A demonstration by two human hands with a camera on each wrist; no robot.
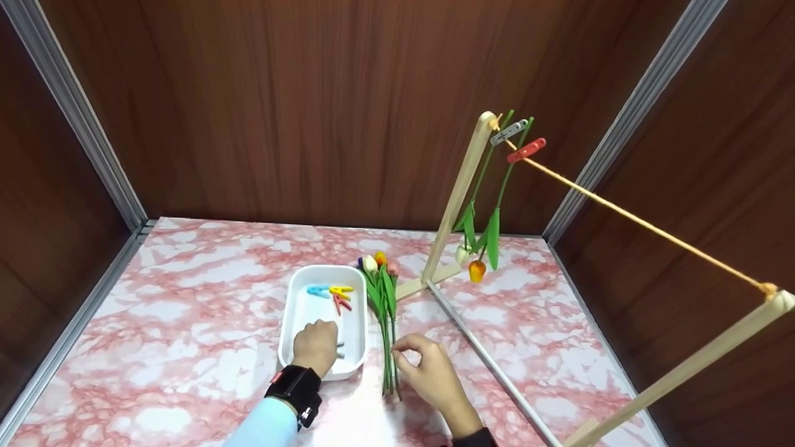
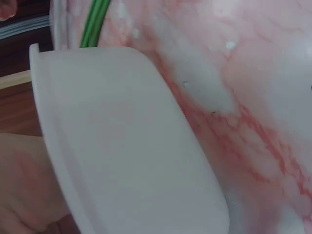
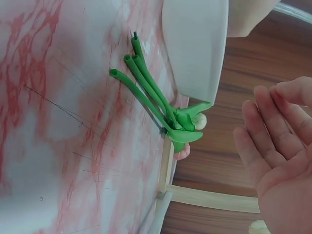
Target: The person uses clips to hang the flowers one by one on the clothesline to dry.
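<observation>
My left hand reaches down inside the white plastic tub, its fingertips hidden from every view. Just right of it, the ends of a grey clothespin show; whether the fingers grip it I cannot see. Farther back in the tub lie a blue clothespin, a yellow clothespin and a red clothespin. Beside the tub is a bunch of artificial tulips, stems toward me. Over their stems hovers my right hand, fingers loosely bent, palm bare in the right wrist view.
An orange cord spans two wooden posts on the right. At its far end a grey clothespin and a red clothespin hold a white tulip and an orange tulip head-down. A grey bar joins the post bases.
</observation>
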